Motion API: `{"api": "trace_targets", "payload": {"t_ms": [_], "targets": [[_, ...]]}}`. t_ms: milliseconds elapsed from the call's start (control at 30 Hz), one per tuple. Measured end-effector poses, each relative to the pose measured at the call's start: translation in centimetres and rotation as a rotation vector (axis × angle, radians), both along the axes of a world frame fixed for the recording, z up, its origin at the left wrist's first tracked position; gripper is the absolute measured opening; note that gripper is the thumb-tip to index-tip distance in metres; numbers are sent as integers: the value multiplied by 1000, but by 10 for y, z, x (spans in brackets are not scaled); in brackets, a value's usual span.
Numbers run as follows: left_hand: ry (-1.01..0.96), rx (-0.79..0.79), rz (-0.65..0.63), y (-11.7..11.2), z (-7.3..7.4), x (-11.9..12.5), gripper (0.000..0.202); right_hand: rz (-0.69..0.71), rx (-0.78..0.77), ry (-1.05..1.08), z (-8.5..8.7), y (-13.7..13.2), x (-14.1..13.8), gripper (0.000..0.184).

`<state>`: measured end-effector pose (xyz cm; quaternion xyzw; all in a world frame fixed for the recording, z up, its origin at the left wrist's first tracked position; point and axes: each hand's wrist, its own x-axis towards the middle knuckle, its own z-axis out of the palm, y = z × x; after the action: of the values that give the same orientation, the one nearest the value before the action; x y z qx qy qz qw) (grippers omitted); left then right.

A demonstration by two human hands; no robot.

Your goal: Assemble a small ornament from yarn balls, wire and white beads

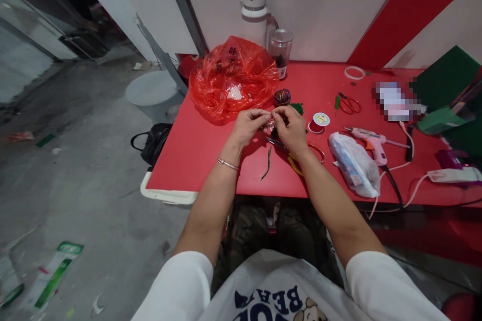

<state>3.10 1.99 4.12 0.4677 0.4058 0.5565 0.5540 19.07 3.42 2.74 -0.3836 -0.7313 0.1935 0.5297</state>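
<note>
My left hand and my right hand meet above the red table, fingertips pinched close together. What sits between the fingertips is too small to make out. Beneath my right hand lie scissors, partly covered by it, with a yellow handle beside them. A short dark green strand rests on the table in front. Just beyond my hands are a multicoloured ball of yarn and a green bundle. A spool of red thread stands to the right.
An open red plastic bag with white beads spreads at the back left. A clear jar stands behind. Rightward lie red-handled pliers, a pink glue gun, a white plastic packet and a power strip with cables.
</note>
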Motion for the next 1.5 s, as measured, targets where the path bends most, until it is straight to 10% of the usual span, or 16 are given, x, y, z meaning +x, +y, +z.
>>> {"api": "trace_targets", "payload": {"t_ms": [933, 1500], "targets": [[71, -48, 211, 2, 4, 13, 6, -21, 17, -32, -6, -1, -2, 24], [83, -38, 218, 1, 3, 14, 2, 256, -560, 509, 1, 2, -5, 58]]}}
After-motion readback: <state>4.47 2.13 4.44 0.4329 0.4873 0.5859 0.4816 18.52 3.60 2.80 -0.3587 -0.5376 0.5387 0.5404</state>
